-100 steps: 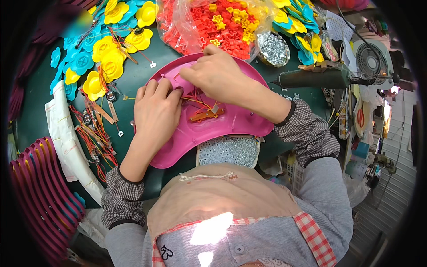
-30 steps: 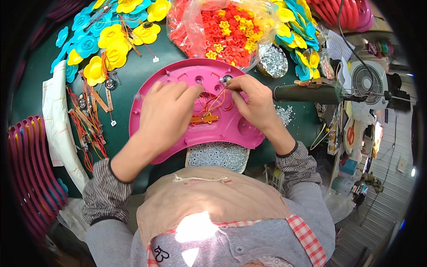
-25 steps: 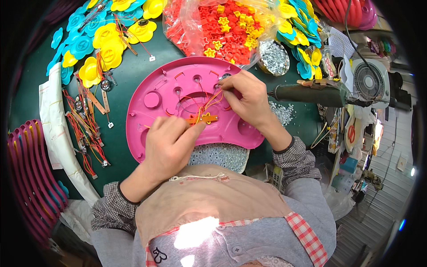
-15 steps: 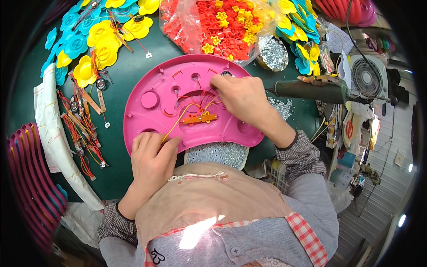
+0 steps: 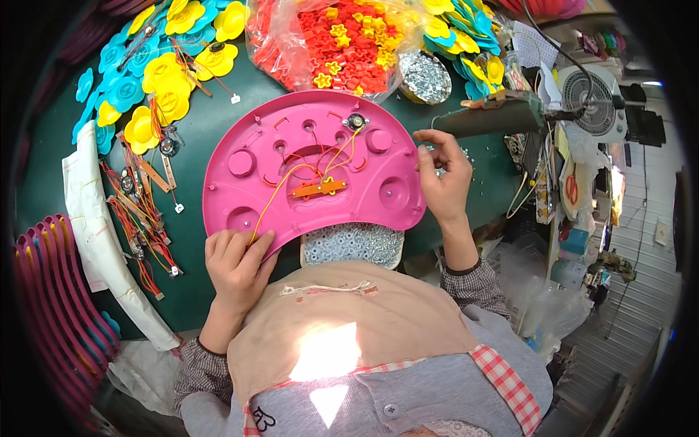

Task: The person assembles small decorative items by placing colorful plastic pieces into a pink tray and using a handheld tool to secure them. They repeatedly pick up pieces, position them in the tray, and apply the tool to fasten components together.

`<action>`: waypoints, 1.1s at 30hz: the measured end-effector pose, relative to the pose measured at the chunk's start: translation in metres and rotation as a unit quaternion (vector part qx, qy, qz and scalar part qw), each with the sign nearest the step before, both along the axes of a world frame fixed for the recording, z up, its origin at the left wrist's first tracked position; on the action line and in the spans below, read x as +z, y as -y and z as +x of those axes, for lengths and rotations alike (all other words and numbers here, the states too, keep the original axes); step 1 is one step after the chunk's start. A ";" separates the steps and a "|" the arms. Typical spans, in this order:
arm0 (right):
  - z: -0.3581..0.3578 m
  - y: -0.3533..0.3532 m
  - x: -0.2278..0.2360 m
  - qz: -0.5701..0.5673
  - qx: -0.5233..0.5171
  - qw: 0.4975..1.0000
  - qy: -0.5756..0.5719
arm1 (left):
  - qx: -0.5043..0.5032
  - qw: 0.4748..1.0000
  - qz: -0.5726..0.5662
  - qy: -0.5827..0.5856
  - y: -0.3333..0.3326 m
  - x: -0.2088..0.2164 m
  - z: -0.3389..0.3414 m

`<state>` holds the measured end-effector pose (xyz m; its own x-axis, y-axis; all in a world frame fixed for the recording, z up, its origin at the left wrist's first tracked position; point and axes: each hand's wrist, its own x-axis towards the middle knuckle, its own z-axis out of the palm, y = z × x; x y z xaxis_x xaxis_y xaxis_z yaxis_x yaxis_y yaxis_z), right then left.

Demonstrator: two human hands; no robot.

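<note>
A pink, half-moon-shaped plastic shell [image 5: 320, 109] lies hollow side up on the table before me. My left hand [image 5: 239, 264] is closed on its lower left edge, where a yellow wire passes by the fingers. Inside the shell, red and yellow wires join an orange-brown circuit strip [image 5: 318, 189]. A small round speaker [image 5: 355, 121] sits at the shell's upper right. Just off the right edge is my right hand [image 5: 443, 175], its fingers curled and the thumb and forefinger tips slightly apart. Nothing shows between them. Small shiny screws [image 5: 440, 171] show behind that hand.
Beyond the right hand lies a dark green power screwdriver [image 5: 495, 120]. A tub of metal parts [image 5: 349, 247] sits under the shell's near edge. Red and yellow star pieces [image 5: 349, 47] fill a bag behind. Wired speakers [image 5: 131, 197] lie left, below yellow and blue flower-shaped pieces [image 5: 171, 84].
My right hand has moved off the speaker at the upper right and out past the shell's right edge. The left hand keeps its hold on the lower left edge.
</note>
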<state>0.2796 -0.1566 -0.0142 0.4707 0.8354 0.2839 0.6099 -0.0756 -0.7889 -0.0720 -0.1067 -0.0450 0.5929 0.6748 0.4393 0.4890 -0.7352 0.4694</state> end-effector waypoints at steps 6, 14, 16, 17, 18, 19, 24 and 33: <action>-0.003 0.004 -0.003 0.099 -0.030 0.995 0.004 | 0.019 0.986 0.166 0.022 -0.017 0.013 -0.017; -0.007 -0.028 -0.026 0.152 0.123 0.978 -0.072 | 0.428 0.783 0.442 -0.091 -0.046 0.169 -0.192; -0.014 -0.033 -0.022 0.159 0.152 0.975 -0.034 | 0.502 0.707 0.489 -0.094 -0.042 0.217 -0.245; -0.015 -0.032 -0.023 0.149 0.166 0.974 -0.039 | 0.527 0.690 0.492 -0.071 -0.035 0.238 -0.274; -0.019 -0.035 -0.023 0.144 0.176 0.973 -0.043 | 0.548 0.661 0.507 -0.078 -0.026 0.255 -0.309; -0.022 -0.035 -0.023 0.139 0.180 0.973 -0.042 | 0.550 0.665 0.499 -0.074 -0.017 0.266 -0.340; -0.031 -0.040 -0.029 0.117 0.203 0.971 -0.055 | 0.574 0.728 0.355 -0.120 0.037 0.273 -0.457; -0.055 -0.073 -0.001 0.068 0.237 0.969 0.009 | 0.556 0.557 0.598 -0.153 -0.022 0.197 -0.343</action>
<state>0.2244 -0.0835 -0.0150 0.0383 0.9111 0.4104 0.5642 0.3193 -0.7614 -0.4154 -0.0847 0.1517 0.2703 0.0329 0.9622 0.8766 0.4049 -0.2601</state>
